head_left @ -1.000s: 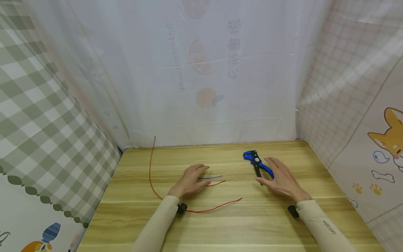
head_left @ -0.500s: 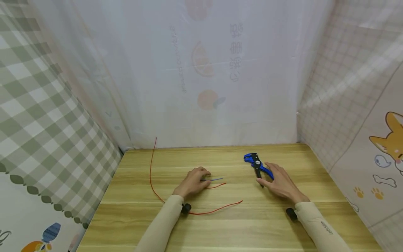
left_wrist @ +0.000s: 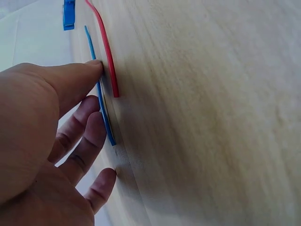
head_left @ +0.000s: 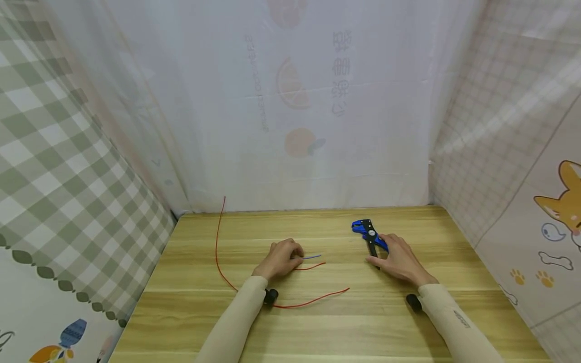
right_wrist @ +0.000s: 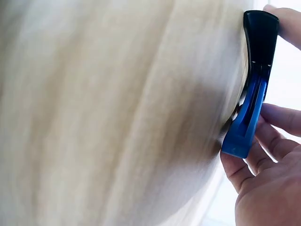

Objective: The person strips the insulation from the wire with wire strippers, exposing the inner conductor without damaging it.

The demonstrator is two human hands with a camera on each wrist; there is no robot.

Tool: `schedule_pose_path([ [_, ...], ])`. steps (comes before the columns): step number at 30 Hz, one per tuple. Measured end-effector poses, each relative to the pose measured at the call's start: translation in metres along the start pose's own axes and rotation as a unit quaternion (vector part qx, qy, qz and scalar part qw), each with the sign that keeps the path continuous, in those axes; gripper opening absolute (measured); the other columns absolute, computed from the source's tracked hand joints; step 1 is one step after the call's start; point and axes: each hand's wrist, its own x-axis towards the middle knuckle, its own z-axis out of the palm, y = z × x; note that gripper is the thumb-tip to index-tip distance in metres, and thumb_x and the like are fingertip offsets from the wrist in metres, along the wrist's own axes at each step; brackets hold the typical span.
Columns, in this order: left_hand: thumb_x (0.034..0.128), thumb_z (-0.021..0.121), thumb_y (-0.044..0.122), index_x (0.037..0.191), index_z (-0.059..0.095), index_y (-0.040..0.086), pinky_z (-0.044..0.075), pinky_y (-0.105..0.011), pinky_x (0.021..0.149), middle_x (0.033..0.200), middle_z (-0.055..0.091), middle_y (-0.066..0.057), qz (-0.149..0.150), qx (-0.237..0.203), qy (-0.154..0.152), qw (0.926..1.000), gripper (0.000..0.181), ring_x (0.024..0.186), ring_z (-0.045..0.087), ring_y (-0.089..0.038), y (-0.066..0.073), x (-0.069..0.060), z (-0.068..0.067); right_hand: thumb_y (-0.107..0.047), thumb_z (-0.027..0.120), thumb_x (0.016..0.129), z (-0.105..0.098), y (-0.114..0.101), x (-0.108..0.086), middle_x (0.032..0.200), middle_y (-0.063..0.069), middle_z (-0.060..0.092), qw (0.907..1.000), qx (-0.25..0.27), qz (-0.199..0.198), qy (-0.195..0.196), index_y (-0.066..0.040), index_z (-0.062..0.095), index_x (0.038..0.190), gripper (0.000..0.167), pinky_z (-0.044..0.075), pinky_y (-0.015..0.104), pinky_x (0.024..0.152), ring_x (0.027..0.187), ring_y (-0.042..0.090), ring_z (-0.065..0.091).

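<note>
My left hand [head_left: 280, 258] is low over the table, thumb and fingertips curled in at a short blue wire [head_left: 312, 257]. In the left wrist view the thumb touches this blue wire [left_wrist: 109, 133], and the fingertips are close along it. A short red wire [left_wrist: 111, 68] lies beside it, partly hidden by the hand in the head view. My right hand [head_left: 401, 259] grips the handles of a blue and black wire stripper [head_left: 371, 236], which lies on the table. The right wrist view has the thumb at the black handle [right_wrist: 261, 35] and fingers at the blue handle [right_wrist: 241, 136].
A long red wire [head_left: 313, 302] curves across the table, passing under the left forearm, its far end up against the white curtain [head_left: 363, 171]. The wooden table [head_left: 345, 338] is bounded by a checked cloth [head_left: 81, 201] on the left and a printed cloth [head_left: 508, 201] on the right.
The left fingers have curled in on the blue wire. My right hand has shifted slightly left and closed around the stripper's handles. The wires and the stripper stay in place.
</note>
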Motion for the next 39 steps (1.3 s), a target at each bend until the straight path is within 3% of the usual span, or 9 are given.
schedule_pose_path([
  [4, 0.1050, 0.082, 0.017, 0.105, 0.081, 0.014, 0.041, -0.042, 0.089, 0.103, 0.074, 0.000, 0.010, 0.007, 0.005, 0.9999, 0.003, 0.092, 0.065, -0.012, 0.001, 0.000, -0.001, -0.046, 0.091, 0.096, 0.000, 0.001, 0.002, 0.144, 0.039, 0.062, 0.9999, 0.009, 0.011, -0.006, 0.016, 0.055, 0.153, 0.091, 0.048, 0.074, 0.114, 0.133, 0.057, 0.059],
  [17, 0.1108, 0.074, 0.019, 0.102, 0.075, 0.016, 0.036, -0.043, 0.092, 0.097, 0.067, 0.004, -0.017, 0.039, -0.020, 0.9989, 0.010, 0.087, 0.054, -0.009, 0.006, 0.000, 0.003, -0.036, 0.091, 0.093, -0.001, 0.008, 0.003, 0.125, 0.034, 0.070, 0.9993, 0.020, 0.029, -0.006, 0.016, 0.069, 0.136, 0.071, 0.055, 0.067, 0.101, 0.113, 0.047, 0.068],
  [23, 0.1133, 0.070, 0.021, 0.109, 0.074, 0.015, 0.042, -0.042, 0.096, 0.105, 0.075, 0.001, -0.025, 0.025, -0.013, 0.9993, 0.009, 0.094, 0.061, -0.012, 0.009, -0.001, 0.003, -0.029, 0.092, 0.088, -0.004, 0.007, 0.003, 0.109, 0.024, 0.070, 0.9990, 0.030, 0.034, -0.001, 0.015, 0.075, 0.125, 0.059, 0.052, 0.045, 0.082, 0.093, 0.031, 0.061],
  [27, 0.1158, 0.065, 0.019, 0.113, 0.072, 0.013, 0.049, -0.036, 0.090, 0.104, 0.076, -0.001, -0.018, -0.001, 0.001, 0.9998, 0.010, 0.088, 0.060, -0.010, 0.009, -0.002, 0.002, -0.026, 0.091, 0.084, -0.007, 0.006, 0.002, 0.102, 0.016, 0.065, 0.9959, 0.061, 0.067, -0.010, 0.006, 0.080, 0.112, 0.044, 0.042, 0.033, 0.074, 0.087, 0.025, 0.054],
  [31, 0.1172, 0.061, 0.017, 0.113, 0.070, 0.012, 0.050, -0.028, 0.079, 0.098, 0.072, -0.002, -0.002, -0.030, 0.015, 0.9995, 0.011, 0.083, 0.055, -0.008, 0.008, -0.002, 0.000, -0.026, 0.088, 0.086, -0.009, 0.007, -0.001, 0.111, 0.019, 0.066, 0.9922, 0.086, 0.089, -0.013, 0.006, 0.079, 0.118, 0.046, 0.044, 0.032, 0.076, 0.092, 0.027, 0.056],
  [34, 0.1158, 0.063, 0.014, 0.112, 0.071, 0.011, 0.052, -0.025, 0.078, 0.099, 0.074, -0.003, 0.020, -0.045, 0.034, 0.9982, 0.009, 0.084, 0.058, -0.008, 0.009, -0.003, -0.001, -0.029, 0.086, 0.089, -0.010, 0.011, -0.004, 0.115, 0.020, 0.068, 0.9917, 0.099, 0.081, -0.010, 0.006, 0.076, 0.120, 0.048, 0.045, 0.032, 0.080, 0.096, 0.028, 0.058],
  [39, 0.1127, 0.068, 0.010, 0.120, 0.079, 0.007, 0.060, -0.025, 0.081, 0.107, 0.081, -0.007, 0.056, -0.056, 0.073, 0.9942, 0.014, 0.088, 0.073, -0.012, 0.011, -0.007, -0.004, -0.031, 0.082, 0.094, -0.011, 0.017, -0.009, 0.104, 0.015, 0.070, 0.9895, 0.140, 0.039, 0.001, 0.003, 0.070, 0.117, 0.043, 0.046, 0.031, 0.077, 0.088, 0.026, 0.058],
])
